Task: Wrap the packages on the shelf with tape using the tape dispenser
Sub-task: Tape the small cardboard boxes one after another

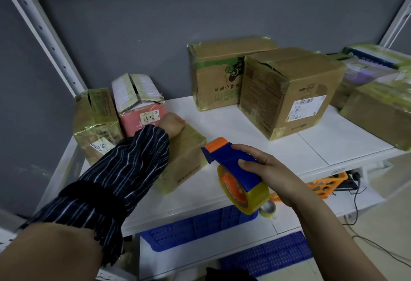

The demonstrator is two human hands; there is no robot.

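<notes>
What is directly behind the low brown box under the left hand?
A pink box with torn flaps stands behind the brown box. The left hand and sleeve cover where they meet, so contact is unclear.

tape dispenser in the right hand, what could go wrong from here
1. The tape dispenser, held in the right hand, aims its orange cutter end at the striped left sleeve; it might snag the cloth or nick the arm.
2. The left hand rests only on the far end of the small box, so a pull of tape could tilt or slide it.
</notes>
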